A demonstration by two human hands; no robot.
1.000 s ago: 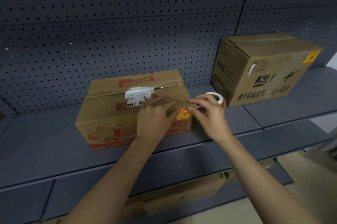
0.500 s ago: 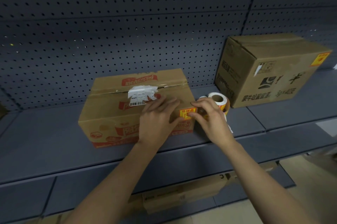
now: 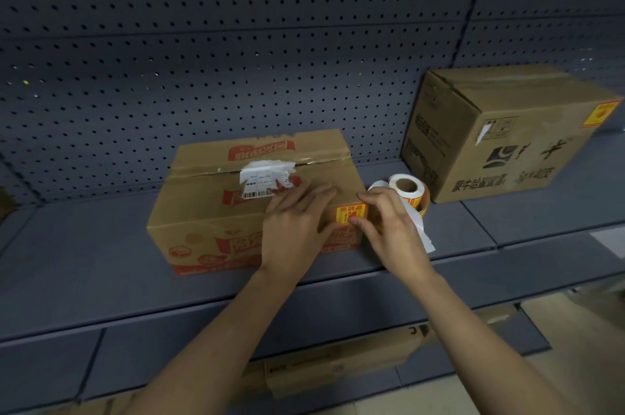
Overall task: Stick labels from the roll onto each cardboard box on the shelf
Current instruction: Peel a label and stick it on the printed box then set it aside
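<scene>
Fingers (image 3: pixel 363 200) of my right hand (image 3: pixel 392 228) pinch the yellow label (image 3: pixel 346 214) onto the low box (image 3: pixel 236 211); left hand (image 3: pixel 291 228) flat, steadying; next, I judge, smoothing it down.

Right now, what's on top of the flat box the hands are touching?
The flat box has a crumpled white barcode label on its top, plus clear tape along the flap seam. The left hand lies across the top's right part, hiding whatever is beneath it.

1 head-worn camera looks forward and down, close over the shelf (image 3: pixel 101 279) and pegboard (image 3: pixel 236 59).
</scene>
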